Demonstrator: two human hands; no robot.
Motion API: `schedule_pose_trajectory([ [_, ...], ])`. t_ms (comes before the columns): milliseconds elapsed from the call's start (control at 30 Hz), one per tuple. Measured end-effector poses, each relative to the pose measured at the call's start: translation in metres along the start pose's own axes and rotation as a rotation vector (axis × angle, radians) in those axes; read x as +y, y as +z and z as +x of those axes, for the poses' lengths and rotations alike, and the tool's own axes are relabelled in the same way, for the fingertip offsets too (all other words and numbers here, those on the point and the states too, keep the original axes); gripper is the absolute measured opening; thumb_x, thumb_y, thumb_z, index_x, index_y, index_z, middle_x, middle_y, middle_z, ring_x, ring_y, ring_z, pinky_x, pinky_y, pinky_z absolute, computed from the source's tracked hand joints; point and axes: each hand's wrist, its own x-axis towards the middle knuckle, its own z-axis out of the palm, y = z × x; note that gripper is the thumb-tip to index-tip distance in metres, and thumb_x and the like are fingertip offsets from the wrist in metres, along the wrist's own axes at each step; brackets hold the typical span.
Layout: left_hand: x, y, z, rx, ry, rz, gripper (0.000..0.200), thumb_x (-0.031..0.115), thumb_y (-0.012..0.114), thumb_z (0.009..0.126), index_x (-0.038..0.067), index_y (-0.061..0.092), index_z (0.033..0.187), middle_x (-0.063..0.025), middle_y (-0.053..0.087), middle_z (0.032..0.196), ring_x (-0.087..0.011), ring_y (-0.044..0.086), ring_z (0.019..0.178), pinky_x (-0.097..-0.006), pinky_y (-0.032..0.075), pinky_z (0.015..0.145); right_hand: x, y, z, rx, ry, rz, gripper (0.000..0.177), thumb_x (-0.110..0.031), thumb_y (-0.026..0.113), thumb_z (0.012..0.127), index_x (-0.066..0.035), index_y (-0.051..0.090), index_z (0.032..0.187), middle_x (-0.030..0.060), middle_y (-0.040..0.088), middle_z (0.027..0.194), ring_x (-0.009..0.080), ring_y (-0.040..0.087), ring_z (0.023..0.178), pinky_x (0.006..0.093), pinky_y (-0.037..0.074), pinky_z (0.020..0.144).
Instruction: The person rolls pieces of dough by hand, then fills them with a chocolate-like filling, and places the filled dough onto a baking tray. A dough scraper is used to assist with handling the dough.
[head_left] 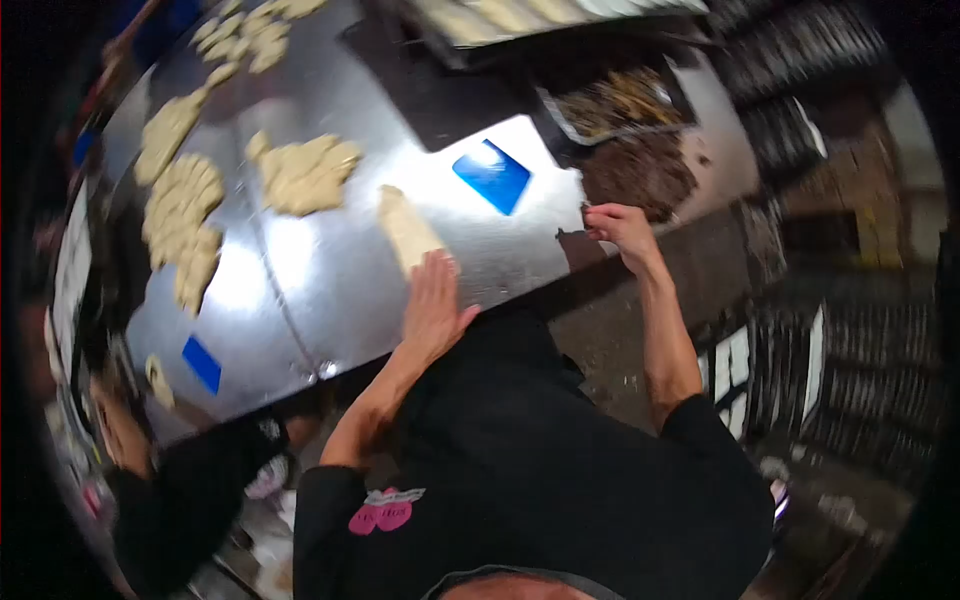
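Observation:
My left hand [433,305] lies flat, fingers stretched out, on the near end of a long flattened strip of pale dough [405,225]. The strip rests on the metal table. Off to the right, my right hand [622,232] is closed in a pinch at the near left edge of a spread of dark brown filling [640,175]. A small dark bit of the filling shows at its fingertips. Between the dough strip and the filling lies a blue scraper [492,176], apart from both hands.
Several dough lumps [305,175] and piles [183,215] cover the left of the steel table [340,290]. A second blue scraper [202,364] lies near its front edge. Behind the filling stands a tray of brown strips [615,105]. A co-worker's arm [122,430] is at left.

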Motion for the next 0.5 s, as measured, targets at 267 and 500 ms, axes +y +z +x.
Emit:
schedule_pose_trajectory([
  [267,-0.005,-0.009,-0.002,0.012,0.007,-0.244,0.058,0.028,0.060,0.088,-0.006,0.043,0.131,-0.0247,0.036,0.143,-0.0396,0.029,0.136,-0.0516,0.021,0.112,-0.054,0.226,0.048,-0.453,-0.645,-0.494,0.022,-0.009,0.064,0.082,-0.004,0.069,0.103,0.0135,0.068,0.096,0.0228,0.067,0.084,0.0315,0.052,0.077],
  [500,-0.068,-0.017,0.030,0.501,-0.477,-0.320,0.053,0.021,0.055,0.089,-0.004,0.043,0.134,-0.0227,0.040,0.141,-0.0357,0.032,0.136,-0.0534,0.018,0.112,-0.034,0.245,0.065,-0.336,-1.044,-0.716,0.020,-0.002,0.057,0.079,-0.002,0.067,0.097,0.0150,0.065,0.095,0.0342,0.061,0.090,0.0396,0.049,0.080],
])
